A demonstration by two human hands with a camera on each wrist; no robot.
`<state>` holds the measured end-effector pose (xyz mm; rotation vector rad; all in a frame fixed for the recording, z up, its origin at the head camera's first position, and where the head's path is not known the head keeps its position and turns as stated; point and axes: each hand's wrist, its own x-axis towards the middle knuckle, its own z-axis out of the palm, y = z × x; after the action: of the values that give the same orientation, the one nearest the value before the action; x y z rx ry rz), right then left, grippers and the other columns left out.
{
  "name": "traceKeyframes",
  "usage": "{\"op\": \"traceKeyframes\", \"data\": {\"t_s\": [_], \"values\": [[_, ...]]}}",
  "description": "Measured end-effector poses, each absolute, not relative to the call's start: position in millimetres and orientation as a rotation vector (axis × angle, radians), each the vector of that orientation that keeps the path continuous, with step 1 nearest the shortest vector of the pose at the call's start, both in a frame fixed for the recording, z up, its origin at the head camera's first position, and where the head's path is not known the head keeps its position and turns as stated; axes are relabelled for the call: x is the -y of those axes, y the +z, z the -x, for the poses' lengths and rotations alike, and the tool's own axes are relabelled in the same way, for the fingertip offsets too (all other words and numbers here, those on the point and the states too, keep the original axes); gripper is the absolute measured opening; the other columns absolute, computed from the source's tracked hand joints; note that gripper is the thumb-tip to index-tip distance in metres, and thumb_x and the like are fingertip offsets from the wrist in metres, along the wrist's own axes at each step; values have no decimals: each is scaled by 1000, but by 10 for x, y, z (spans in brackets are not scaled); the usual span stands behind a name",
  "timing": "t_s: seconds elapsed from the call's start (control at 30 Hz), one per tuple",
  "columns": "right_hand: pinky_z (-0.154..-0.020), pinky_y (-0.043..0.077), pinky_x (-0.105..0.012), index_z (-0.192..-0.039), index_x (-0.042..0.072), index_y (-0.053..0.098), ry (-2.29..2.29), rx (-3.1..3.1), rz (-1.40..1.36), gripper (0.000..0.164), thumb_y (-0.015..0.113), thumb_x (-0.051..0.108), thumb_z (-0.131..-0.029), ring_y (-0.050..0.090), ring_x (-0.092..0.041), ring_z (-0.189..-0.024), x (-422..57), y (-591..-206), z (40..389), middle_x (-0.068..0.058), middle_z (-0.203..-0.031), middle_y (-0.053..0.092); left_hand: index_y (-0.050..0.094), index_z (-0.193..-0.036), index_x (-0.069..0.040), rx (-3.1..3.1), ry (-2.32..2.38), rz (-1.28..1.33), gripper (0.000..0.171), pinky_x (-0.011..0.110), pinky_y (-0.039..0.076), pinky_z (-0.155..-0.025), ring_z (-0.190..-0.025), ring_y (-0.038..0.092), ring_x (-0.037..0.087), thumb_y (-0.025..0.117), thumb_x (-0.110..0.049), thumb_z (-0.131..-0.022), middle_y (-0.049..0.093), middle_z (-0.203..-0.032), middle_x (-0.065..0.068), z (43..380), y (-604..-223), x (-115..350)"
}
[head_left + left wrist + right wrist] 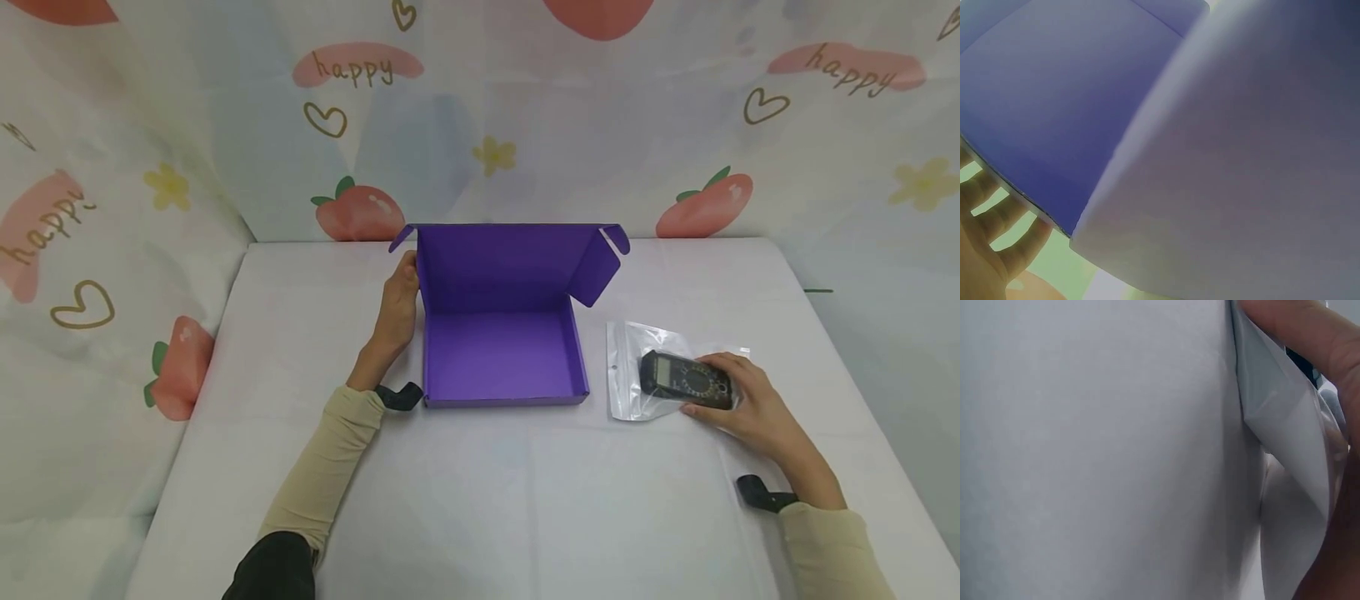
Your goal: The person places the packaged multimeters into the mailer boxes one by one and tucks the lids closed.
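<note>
An open purple box (502, 358) stands mid-table with its lid (491, 267) raised at the back. My left hand (397, 308) is at the left side of the lid, its fingers partly hidden behind it. In the left wrist view, spread fingers (1007, 219) touch the lid's edge. To the right of the box, my right hand (746, 400) grips a black digital multimeter (693, 381), thumb on the near side and fingers on the far side. A clear plastic zip bag (626, 383) shows around the multimeter; whether it lies inside or on top I cannot tell.
The white-covered table (480, 500) extends in front of the box and to both sides. A printed cloth backdrop (555, 108) hangs right behind the table and along its left. The lid's side flap (596, 267) sticks out toward the right.
</note>
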<state>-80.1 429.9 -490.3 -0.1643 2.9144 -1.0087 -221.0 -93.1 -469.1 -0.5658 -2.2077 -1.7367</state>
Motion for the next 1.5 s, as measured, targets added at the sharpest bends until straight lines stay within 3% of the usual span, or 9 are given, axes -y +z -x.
{"op": "traceKeyframes", "data": {"t_s": [0.33,0.53,0.8,0.97,1.07,1.17,1.27,1.37,1.5], "values": [[-111,23,-81,-143,11,53,-996,-2920,126,79,94,24,-77,32,-57,-141,-4302,-4824,776,-25,-150,45,55,-125,4,2212,-1716,562,97,30,37,-78,-87,46,19,18,-81,-97,46,-90,8,2231,-4699,929],[-115,21,-77,-144,13,53,-1019,-2916,76,78,93,24,-78,31,-51,-145,-4300,-4799,732,-19,-149,45,55,-128,3,2227,-1730,552,98,30,41,-84,-94,51,23,20,-83,-96,52,-95,15,2223,-4705,939],[-113,24,-78,-145,16,52,-1039,-2939,47,77,93,24,-80,31,-46,-146,-4231,-4676,675,-14,-150,41,54,-127,6,2233,-1715,528,104,29,35,-79,-87,46,27,17,-84,-92,47,-91,19,2192,-4662,910],[-124,24,-50,-144,19,55,-1063,-2993,72,77,94,20,-78,31,4,-141,-4126,-4573,637,19,-143,44,51,-127,12,2236,-1731,530,106,29,34,-79,-87,44,32,17,-82,-93,43,-89,23,2166,-4624,898],[-124,23,-45,-143,20,56,-1105,-3005,117,76,94,16,-77,27,23,-130,-4019,-4498,620,35,-137,40,51,-126,13,2232,-1729,532,105,28,34,-78,-85,43,30,17,-81,-94,42,-88,22,2156,-4612,895],[-125,25,-42,-142,19,58,-1131,-3001,179,76,94,13,-76,26,26,-129,-3894,-4438,613,36,-136,40,52,-124,10,2225,-1722,536,102,27,33,-76,-84,42,25,17,-82,-94,42,-87,19,2163,-4628,896],[-121,25,-23,-141,20,59,-1140,-3007,243,76,95,12,-74,28,24,-130,-3770,-4400,617,34,-137,42,54,-123,6,2216,-1726,550,99,27,36,-76,-84,44,23,18,-81,-95,44,-88,17,2192,-4671,910],[-107,22,-5,-138,19,62,-1188,-3019,317,77,96,7,-70,34,19,-131,-3642,-4367,645,29,-136,47,55,-123,4,2208,-1727,566,97,27,37,-75,-84,45,23,19,-81,-96,45,-88,16,2213,-4690,929],[-106,24,-4,-134,16,65,-1245,-3042,427,77,96,1,-65,39,11,-131,-3452,-4324,697,15,-135,54,56,-121,4,2198,-1734,564,95,26,37,-73,-82,43,20,20,-81,-97,43,-87,10,2233,-4686,945]]}}
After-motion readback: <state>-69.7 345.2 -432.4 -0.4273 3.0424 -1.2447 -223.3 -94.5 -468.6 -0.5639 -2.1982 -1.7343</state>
